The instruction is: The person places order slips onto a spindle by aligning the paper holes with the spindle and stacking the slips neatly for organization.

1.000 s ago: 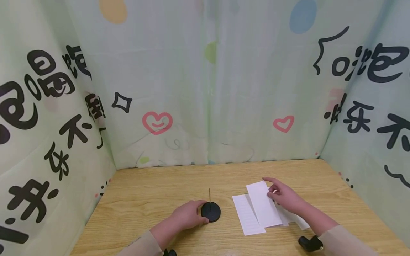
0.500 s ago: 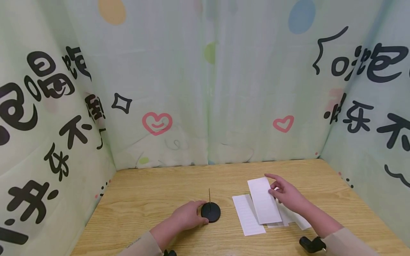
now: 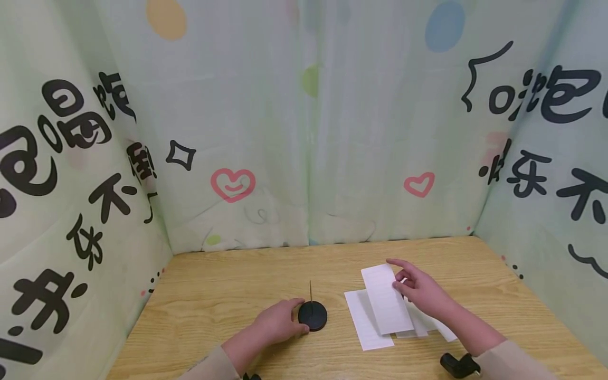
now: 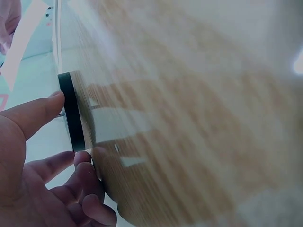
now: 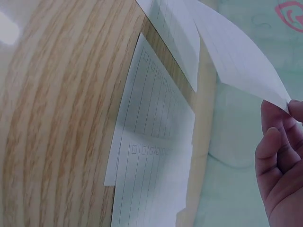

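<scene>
In the head view, a paper spike stands upright, its thin rod rising from a round black base [image 3: 313,319]. My left hand [image 3: 277,322] holds this base at its left side, between thumb and fingers; the left wrist view shows the thumb against the edge of the black base [image 4: 72,113]. To the right, my right hand [image 3: 424,291] pinches the right edge of a white paper slip [image 3: 386,303], raised over other slips. That lifted slip [image 5: 241,52] bends in the right wrist view. Beneath lie lined slips [image 5: 151,189] with small printed checkboxes, overlapping on the table.
The wooden table [image 3: 228,279] carries everything. A pale printed curtain [image 3: 266,121] encloses the back and both sides. One lined slip [image 3: 361,330] lies leftmost in the pile, a gap away from the black base. A black wrist device [image 3: 459,365] hangs by the right sleeve.
The pinched slip has risen a little, then shifted slightly left with my right hand. My left hand and the paper spike have stayed in place.
</scene>
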`<state>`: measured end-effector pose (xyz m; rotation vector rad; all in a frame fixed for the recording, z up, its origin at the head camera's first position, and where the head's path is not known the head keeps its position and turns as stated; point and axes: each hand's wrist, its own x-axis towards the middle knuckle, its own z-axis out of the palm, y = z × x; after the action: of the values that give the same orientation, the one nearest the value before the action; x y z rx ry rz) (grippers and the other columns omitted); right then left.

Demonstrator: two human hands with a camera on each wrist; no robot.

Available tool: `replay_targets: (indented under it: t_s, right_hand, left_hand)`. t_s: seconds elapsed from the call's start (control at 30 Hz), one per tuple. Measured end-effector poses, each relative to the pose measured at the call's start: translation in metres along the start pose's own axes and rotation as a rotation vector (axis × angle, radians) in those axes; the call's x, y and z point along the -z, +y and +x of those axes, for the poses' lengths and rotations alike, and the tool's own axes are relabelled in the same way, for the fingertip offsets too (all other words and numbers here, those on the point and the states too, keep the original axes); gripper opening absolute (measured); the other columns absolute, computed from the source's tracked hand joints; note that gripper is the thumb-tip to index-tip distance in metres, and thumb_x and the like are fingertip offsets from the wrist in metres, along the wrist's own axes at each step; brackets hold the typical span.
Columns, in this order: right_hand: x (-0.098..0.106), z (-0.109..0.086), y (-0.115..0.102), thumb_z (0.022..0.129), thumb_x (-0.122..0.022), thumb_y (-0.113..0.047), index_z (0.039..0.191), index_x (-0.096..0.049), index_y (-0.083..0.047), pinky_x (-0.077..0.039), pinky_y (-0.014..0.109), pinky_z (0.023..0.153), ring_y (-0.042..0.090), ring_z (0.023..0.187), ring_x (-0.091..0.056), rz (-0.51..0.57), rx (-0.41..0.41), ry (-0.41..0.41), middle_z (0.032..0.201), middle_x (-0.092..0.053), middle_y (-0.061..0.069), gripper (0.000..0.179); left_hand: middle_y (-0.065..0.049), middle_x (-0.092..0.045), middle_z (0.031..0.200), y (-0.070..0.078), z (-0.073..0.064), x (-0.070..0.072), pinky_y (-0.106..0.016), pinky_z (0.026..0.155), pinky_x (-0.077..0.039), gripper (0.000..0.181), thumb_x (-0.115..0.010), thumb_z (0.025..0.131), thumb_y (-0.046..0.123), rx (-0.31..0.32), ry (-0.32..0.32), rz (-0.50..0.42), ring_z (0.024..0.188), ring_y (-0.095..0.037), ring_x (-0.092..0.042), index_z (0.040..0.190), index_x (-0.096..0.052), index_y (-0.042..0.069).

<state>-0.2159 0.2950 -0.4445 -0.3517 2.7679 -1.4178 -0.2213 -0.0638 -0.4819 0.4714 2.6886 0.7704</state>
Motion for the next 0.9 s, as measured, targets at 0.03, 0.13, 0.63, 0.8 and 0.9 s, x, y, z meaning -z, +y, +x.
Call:
replay_targets:
  t_s: [0.03,0.13,0.63,0.8,0.9]
  right_hand:
    - [-0.001,0.0,-0.001,0.097,-0.061,-0.005,0.146,-0.041,-0.005,-0.045,0.027,0.058,0.017,0.066,-0.055,-0.001,0.005,0.0,0.097,-0.056,0.01,0.053]
    - [-0.003,0.0,-0.003,0.097,-0.061,-0.004,0.145,-0.042,-0.006,-0.045,0.026,0.058,0.019,0.066,-0.055,-0.014,0.014,-0.001,0.096,-0.056,0.009,0.052]
    - [-0.011,0.004,-0.014,0.096,-0.062,-0.004,0.144,-0.044,-0.005,-0.045,0.026,0.056,0.02,0.066,-0.055,-0.021,0.072,0.003,0.095,-0.058,0.008,0.051]
    - [-0.015,0.005,-0.015,0.096,-0.062,-0.003,0.143,-0.045,-0.007,-0.045,0.026,0.056,0.018,0.064,-0.055,-0.02,0.081,0.007,0.095,-0.058,0.008,0.05]
    - [-0.017,0.005,-0.017,0.096,-0.062,-0.004,0.143,-0.046,-0.008,-0.046,0.026,0.057,0.014,0.065,-0.055,-0.015,0.08,0.002,0.096,-0.058,0.008,0.05]
  left_hand:
    - [0.0,-0.058,0.082,0.0,-0.001,0.0,-0.036,0.063,-0.041,0.065,-0.078,0.084,0.038,0.0,0.003,-0.009,0.07,-0.017,-0.053,0.14,-0.054,0.015]
    - [0.002,-0.053,0.071,-0.001,-0.003,-0.001,-0.032,0.055,-0.036,0.063,-0.076,0.086,0.037,-0.011,0.021,-0.034,0.059,-0.015,-0.047,0.14,-0.054,0.014]
    - [0.004,-0.055,0.077,-0.003,-0.006,0.005,-0.032,0.054,-0.039,0.057,-0.072,0.09,0.037,0.003,0.108,-0.09,0.059,-0.015,-0.051,0.139,-0.055,0.015]
    - [0.004,-0.055,0.078,-0.003,-0.009,0.01,-0.033,0.053,-0.04,0.057,-0.072,0.091,0.038,0.0,0.115,-0.111,0.055,-0.015,-0.052,0.139,-0.054,0.014]
    - [0.004,-0.055,0.078,-0.003,-0.01,0.012,-0.032,0.052,-0.04,0.056,-0.071,0.091,0.037,-0.006,0.12,-0.124,0.053,-0.015,-0.052,0.139,-0.054,0.013]
